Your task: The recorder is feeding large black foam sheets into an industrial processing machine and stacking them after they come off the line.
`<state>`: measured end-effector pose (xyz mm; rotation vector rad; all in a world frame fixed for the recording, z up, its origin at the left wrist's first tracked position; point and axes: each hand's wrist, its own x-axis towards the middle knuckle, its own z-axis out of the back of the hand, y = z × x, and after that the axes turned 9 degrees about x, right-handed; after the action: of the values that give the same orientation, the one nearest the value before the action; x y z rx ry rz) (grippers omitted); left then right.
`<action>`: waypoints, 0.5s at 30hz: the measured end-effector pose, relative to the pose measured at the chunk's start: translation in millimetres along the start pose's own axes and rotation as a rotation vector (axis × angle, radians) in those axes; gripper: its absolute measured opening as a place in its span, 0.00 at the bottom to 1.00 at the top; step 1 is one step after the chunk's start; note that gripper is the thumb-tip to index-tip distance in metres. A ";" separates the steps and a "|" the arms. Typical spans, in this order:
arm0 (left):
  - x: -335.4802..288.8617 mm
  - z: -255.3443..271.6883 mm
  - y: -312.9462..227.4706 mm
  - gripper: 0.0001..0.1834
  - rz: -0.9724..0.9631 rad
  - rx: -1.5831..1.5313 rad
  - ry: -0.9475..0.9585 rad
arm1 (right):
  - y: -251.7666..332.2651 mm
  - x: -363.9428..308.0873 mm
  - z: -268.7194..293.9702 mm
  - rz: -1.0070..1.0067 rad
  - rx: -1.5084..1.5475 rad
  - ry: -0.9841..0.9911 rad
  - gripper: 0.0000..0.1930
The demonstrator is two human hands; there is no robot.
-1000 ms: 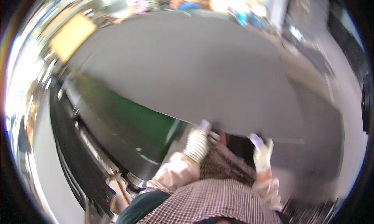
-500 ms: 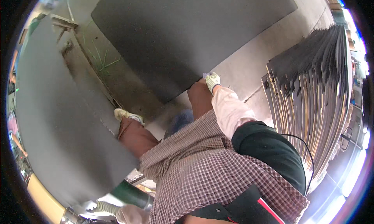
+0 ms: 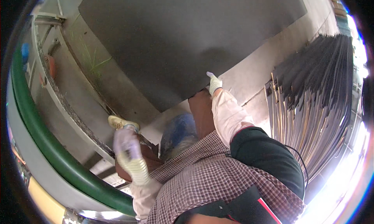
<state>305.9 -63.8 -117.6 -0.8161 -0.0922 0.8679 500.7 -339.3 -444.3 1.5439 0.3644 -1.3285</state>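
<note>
A big dark grey sheet (image 3: 187, 41) spreads out ahead of me, its near edge by my right knee. My right hand (image 3: 214, 84), in a striped glove with pale lavender fingertips, is closed on that near edge, the thumb lying on top. The fingers beneath are hidden. Over my left thigh, my left hand (image 3: 130, 156) wears a matching glove and is smeared by motion. Its fingers look stretched out, and I see nothing in them.
To the right leans a dense stack of dark sheets (image 3: 307, 95) with pale edges. A green roller (image 3: 62, 158) curves along the left beside a metal frame (image 3: 70, 115). Something blue (image 3: 180, 132) sits between my legs. Grass (image 3: 93, 62) grows by the concrete floor (image 3: 249, 64).
Another grey sheet, at my left, has gone from view, uncovering the green roller and frame. My left hand has come up from the lower left to my thigh. My right hand stays at the sheet's edge.
</note>
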 end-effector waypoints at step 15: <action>25.3 62.5 -121.2 0.15 -0.067 -0.944 -0.210 | 155.1 -324.6 20.1 1.470 -0.698 0.774 0.17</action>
<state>376.4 -53.3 1.4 -1.5806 -0.7514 0.8320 495.2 -302.8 -85.9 1.1222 0.0501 0.5249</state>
